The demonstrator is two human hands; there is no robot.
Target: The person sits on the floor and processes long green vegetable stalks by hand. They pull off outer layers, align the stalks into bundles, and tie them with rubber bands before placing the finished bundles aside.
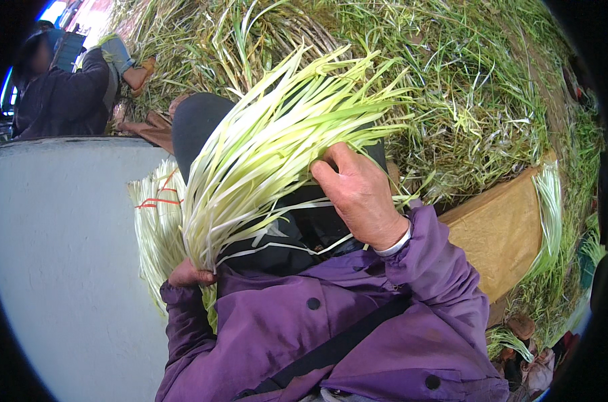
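A large loose bunch of pale yellow-green leaves, apparently blanched garlic chives, fans up and right across my lap. My left hand is closed around its white lower ends; most of its fingers are hidden. At the bunch's right edge, my right hand pinches some leaves between thumb and bent forefinger. A few stray strands hang below that hand over my dark trousers. Just left of the held bunch lies another bundle of pale stalks, bound with a red tie.
A pale grey flat surface extends along my left. Heaped green and withered leaves cover the ground ahead. At right, a tan board or sheet has pale stalks at its far edge. Another person sits at upper left.
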